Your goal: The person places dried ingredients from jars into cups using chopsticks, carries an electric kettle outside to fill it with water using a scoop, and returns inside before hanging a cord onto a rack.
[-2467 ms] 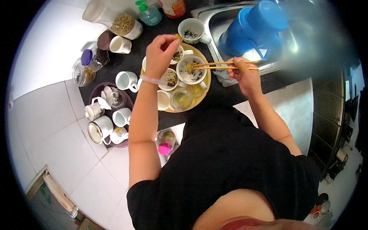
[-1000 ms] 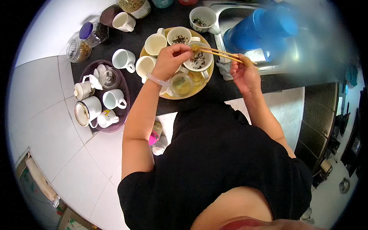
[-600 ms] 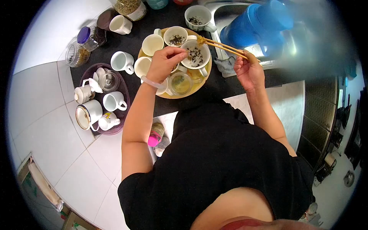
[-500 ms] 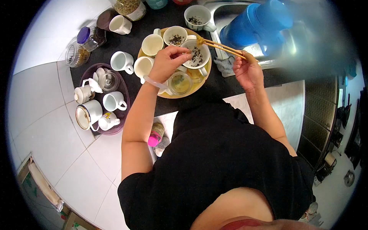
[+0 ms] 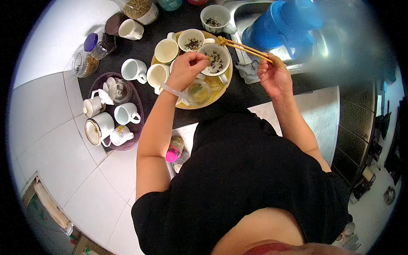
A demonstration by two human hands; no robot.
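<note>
My right hand [image 5: 275, 80] grips a pair of wooden chopsticks [image 5: 248, 50]. A yellow-brown dried clump [image 5: 221, 41] sits at their tips, above the rim of a white cup [image 5: 225, 68] with dark leaves inside. Over that cup's left side, my left hand [image 5: 186, 68] is closed in a pinch; what its fingertips hold is too small to name. Both cups with leaves, this one and a second white cup [image 5: 185, 37] behind it, stand on a round yellow tray [image 5: 225, 87]. A glass cup [image 5: 198, 92] of yellowish liquid is by my left wrist.
Beyond the tray stand another cup with leaves [image 5: 208, 12], a metal sink [image 5: 246, 10] and a large blue jug [image 5: 272, 29]. Several cups and a teapot crowd a purple tray [image 5: 138, 95] at left. Jars, including a purple-lidded jar [image 5: 102, 46], line the wall.
My left fingertips have shifted slightly left and down. The chopsticks with the clump have moved a little left and upward, while the whole view has shifted slightly.
</note>
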